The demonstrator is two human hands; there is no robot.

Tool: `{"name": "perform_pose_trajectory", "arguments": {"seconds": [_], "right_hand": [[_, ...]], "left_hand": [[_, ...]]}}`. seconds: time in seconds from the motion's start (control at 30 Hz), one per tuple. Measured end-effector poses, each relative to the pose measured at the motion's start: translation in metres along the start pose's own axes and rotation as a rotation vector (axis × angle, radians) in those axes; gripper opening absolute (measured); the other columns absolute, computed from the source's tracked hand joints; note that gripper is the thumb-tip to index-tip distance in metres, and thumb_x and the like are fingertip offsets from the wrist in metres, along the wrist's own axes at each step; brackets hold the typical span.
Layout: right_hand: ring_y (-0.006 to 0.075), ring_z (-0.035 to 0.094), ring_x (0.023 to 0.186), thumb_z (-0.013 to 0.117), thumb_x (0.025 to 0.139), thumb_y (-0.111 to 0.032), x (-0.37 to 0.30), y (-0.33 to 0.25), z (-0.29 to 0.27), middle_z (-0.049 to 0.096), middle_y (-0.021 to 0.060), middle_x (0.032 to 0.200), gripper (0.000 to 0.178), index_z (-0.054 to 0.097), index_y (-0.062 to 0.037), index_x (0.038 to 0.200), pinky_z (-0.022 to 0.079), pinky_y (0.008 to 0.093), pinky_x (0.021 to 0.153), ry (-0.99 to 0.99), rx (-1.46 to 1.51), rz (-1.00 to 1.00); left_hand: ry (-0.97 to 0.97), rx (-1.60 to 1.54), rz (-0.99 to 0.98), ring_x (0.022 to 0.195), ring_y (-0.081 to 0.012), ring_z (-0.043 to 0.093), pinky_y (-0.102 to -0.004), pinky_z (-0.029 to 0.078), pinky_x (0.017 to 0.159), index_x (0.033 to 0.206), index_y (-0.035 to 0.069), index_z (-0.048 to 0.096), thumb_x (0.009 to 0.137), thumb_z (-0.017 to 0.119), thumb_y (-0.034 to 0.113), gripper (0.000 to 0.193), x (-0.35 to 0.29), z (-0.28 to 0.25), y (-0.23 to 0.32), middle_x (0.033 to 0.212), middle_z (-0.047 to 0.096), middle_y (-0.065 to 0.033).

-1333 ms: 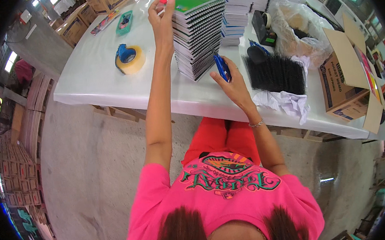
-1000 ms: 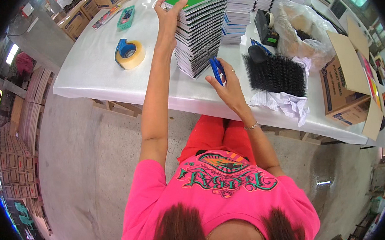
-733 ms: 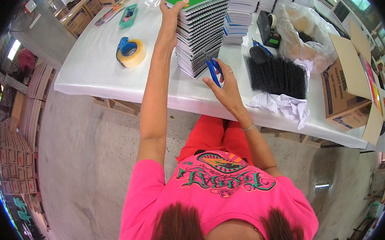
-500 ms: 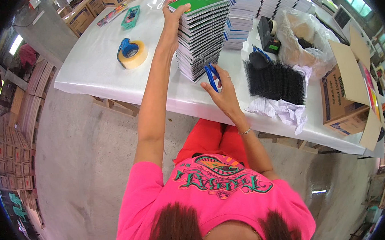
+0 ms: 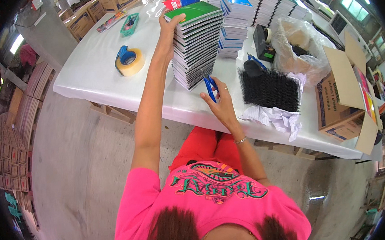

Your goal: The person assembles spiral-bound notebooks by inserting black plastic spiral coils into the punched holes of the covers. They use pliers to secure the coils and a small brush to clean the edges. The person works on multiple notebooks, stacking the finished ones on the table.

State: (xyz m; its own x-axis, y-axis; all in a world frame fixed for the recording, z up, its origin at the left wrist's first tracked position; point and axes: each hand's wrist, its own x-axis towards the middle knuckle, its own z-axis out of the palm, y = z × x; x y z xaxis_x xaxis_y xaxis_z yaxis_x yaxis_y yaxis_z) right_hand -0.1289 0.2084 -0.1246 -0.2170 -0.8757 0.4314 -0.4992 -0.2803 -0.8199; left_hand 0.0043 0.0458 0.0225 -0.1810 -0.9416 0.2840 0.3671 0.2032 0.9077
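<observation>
A tall stack of spiral-bound notebooks [image 5: 196, 53] with a green top cover stands near the table's front edge, its wire bindings facing me. My left hand [image 5: 166, 31] grips the stack's upper left corner, thumb lying on the green cover. In my right hand [image 5: 222, 101] is a pair of blue-handled pliers [image 5: 210, 87]. Their tips meet the wire bindings low on the stack's right side; what they grip there is too small to make out. Right behind stands a stack of blue-covered notebooks [image 5: 238, 16].
A tape dispenser [image 5: 129, 63] and a green basket [image 5: 129, 25] are on the white table [image 5: 90, 64] to the left. On the right are black binding coils [image 5: 270, 90], crumpled paper [image 5: 275, 121], a plastic bag [image 5: 301, 45] and an open carton [image 5: 334, 105].
The whole view has shifted slightly. Against the stack, the pliers in my right hand sit a little lower along the bindings. My left hand keeps its hold on the top corner.
</observation>
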Motion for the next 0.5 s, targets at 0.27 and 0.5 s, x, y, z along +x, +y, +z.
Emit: {"name": "perform_pose_trajectory", "arguments": {"seconds": [0.27,0.5], "right_hand": [[0.0263,0.054,0.093,0.075,0.082,-0.03,-0.007,0.003,-0.004,0.056,0.0146,0.103,0.063,0.05,-0.0031,0.133,0.045,0.0365,0.08,-0.027,-0.005,0.038],[0.0283,0.055,0.094,0.075,0.083,-0.032,-0.014,0.004,-0.004,0.058,0.0168,0.104,0.062,0.05,-0.0028,0.132,0.045,0.0387,0.083,-0.047,0.004,0.045]], "left_hand": [[0.01,0.01,-0.006,0.13,-0.0317,0.041,-0.0396,0.033,0.108,0.149,0.007,0.02,0.073,0.075,0.045,0.101,-0.002,0.001,0.003,0.141,0.039,-0.0204],[0.018,0.009,-0.017,0.13,-0.0307,0.041,-0.0393,0.033,0.108,0.148,0.008,0.021,0.073,0.075,0.046,0.1,-0.004,0.002,0.003,0.141,0.039,-0.0195]]}}
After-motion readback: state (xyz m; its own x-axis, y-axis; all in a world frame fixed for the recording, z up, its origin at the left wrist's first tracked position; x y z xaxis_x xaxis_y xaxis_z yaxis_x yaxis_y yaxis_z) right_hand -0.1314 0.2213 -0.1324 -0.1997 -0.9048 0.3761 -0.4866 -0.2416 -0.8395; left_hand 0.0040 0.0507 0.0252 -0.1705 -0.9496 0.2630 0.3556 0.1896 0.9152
